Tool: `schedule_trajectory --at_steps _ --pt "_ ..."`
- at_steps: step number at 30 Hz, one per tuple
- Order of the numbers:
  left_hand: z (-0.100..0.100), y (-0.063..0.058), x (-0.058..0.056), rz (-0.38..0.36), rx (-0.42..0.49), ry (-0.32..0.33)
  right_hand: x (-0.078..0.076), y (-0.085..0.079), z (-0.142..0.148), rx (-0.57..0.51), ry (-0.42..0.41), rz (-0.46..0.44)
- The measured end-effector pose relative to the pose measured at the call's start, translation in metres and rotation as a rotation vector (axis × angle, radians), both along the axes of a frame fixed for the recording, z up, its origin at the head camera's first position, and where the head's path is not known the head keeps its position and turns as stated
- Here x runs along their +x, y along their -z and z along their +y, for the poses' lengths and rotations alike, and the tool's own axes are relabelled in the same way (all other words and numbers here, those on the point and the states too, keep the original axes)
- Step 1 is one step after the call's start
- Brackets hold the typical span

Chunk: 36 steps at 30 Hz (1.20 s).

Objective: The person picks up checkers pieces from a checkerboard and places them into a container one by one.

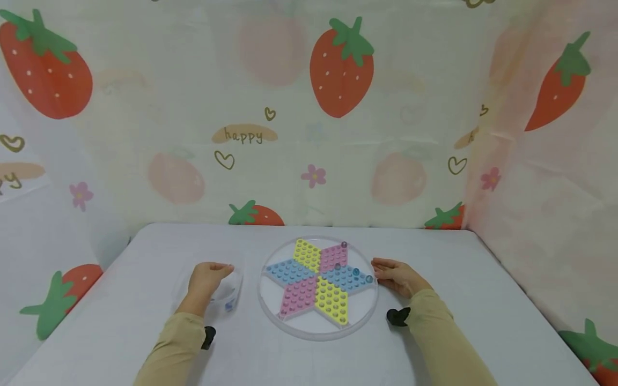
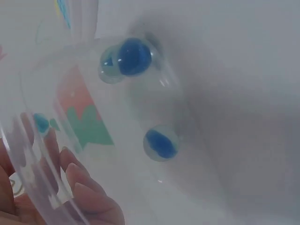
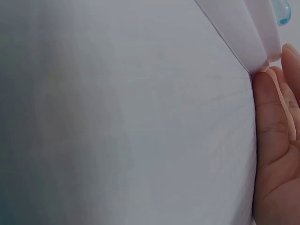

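My left hand [image 1: 206,279] is at a clear plastic container [image 1: 237,281] left of the board. In the left wrist view a small blue marble [image 2: 42,123] shows between its thumb and fingertips, seen through the container's wall. Several clear marbles with blue swirls [image 2: 161,143] lie in the container. My right hand [image 1: 397,276] touches the right rim of a round Chinese checkers board [image 1: 300,335], its fingers extended along the edge. The board's star has pink, yellow and blue points, with a few marbles [image 1: 356,272] on its right side.
A white table [image 1: 357,359] carries the board and container. Behind it hangs a cloth [image 1: 289,187] printed with strawberries, flowers and hearts, and another cloth side runs along the right.
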<state>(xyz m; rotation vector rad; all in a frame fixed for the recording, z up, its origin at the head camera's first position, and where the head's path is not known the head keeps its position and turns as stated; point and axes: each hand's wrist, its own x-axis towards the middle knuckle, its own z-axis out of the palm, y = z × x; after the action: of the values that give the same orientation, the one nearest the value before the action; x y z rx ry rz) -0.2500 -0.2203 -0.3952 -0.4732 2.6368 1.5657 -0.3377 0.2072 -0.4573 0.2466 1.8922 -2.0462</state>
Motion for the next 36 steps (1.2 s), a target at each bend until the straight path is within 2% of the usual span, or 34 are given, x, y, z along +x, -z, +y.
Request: schedule_trajectory --at_steps 8,18,24,31,36 --pt "-0.004 0.006 -0.001 -0.033 -0.002 -0.002 0.000 -0.001 -0.002 0.009 0.002 -0.008" --pt "-0.005 0.009 -0.009 -0.066 -0.018 0.004 0.000 -0.002 0.000 0.019 0.011 -0.018" --pt "-0.009 0.009 -0.011 -0.042 -0.011 -0.026 0.000 -0.003 -0.002 0.018 0.004 -0.021" --pt "-0.010 0.004 -0.012 -0.010 0.059 -0.054 0.000 -0.003 -0.001 0.006 0.006 -0.020" --pt "-0.004 -0.007 -0.017 0.018 0.112 -0.043 0.000 -0.002 0.000 -0.006 0.015 -0.020"
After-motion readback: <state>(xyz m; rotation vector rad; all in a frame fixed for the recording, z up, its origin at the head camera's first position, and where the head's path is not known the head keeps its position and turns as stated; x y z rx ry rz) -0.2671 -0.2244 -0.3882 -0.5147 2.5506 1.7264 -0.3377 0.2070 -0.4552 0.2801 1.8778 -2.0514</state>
